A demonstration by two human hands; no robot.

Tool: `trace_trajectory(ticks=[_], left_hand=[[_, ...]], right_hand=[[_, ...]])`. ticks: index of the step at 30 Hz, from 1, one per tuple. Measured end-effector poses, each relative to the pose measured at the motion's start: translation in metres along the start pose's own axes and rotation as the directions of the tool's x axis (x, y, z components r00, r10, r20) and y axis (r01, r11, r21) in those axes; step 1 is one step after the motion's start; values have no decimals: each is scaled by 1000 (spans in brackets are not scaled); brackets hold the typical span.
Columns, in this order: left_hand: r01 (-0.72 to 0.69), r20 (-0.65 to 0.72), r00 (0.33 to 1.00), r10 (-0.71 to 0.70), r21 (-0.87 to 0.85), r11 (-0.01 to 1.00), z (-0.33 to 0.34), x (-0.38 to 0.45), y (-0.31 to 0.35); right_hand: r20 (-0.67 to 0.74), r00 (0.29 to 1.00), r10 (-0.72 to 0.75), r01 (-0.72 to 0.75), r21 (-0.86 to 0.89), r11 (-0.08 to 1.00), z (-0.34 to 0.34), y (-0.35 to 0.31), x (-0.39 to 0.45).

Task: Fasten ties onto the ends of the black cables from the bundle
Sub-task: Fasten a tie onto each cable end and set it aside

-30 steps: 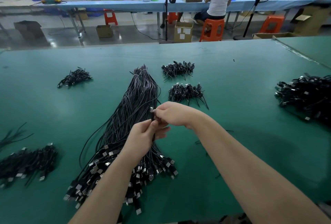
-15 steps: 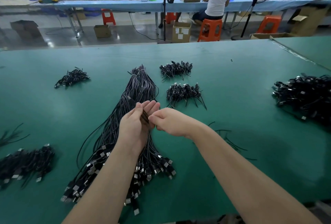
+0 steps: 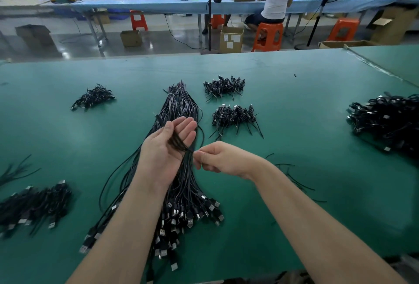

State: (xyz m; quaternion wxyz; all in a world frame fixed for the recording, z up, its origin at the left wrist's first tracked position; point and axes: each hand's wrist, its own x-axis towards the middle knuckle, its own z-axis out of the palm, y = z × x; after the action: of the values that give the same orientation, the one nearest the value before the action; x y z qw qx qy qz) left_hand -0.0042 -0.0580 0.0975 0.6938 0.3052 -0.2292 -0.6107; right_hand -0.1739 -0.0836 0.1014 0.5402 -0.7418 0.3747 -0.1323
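Above the long bundle of thin black cables (image 3: pixel 181 184): coiled glossy black cable (image 3: pixel 175 140) across left hand (image 3: pixel 169 147), fingers straight; right hand (image 3: pixel 217 159) fingers pinching its end.

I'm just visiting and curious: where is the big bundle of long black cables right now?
In the head view, the bundle lies mid-table on the green table, running under the left hand, left of two small coiled piles.

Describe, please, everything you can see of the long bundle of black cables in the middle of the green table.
The long bundle is many thin black cables lying on the green table, running away from the person. Its far end is narrow, bound by a pale tie; its near end fans into metal-tipped USB plugs. The left hand, palm up, and right hand hover above, working one dark cable.
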Motion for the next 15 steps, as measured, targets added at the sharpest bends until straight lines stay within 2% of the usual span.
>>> trace_trajectory(ticks=[2, 4, 8, 11, 15], left_hand=[[53, 135, 989, -64, 83, 995, -7, -4, 7], [88, 298, 942, -151, 216, 972, -13, -10, 12], [55, 500, 795, -344, 505, 861, -12, -18, 12], [10, 503, 737, -452, 661, 751, -8, -23, 15], [-82, 403, 796, -451, 811, 579, -5, -26, 10]], right_hand=[[74, 997, -10, -2, 152, 988, -8, 3, -1], [162, 987, -5, -42, 284, 958, -16, 6, -2], [241, 967, 83, -141, 236, 962, -23, 8, 0], [266, 955, 127, -169, 139, 976, -30, 5, 1], [181, 962, 205, -224, 90, 971, -41, -2, 3]])
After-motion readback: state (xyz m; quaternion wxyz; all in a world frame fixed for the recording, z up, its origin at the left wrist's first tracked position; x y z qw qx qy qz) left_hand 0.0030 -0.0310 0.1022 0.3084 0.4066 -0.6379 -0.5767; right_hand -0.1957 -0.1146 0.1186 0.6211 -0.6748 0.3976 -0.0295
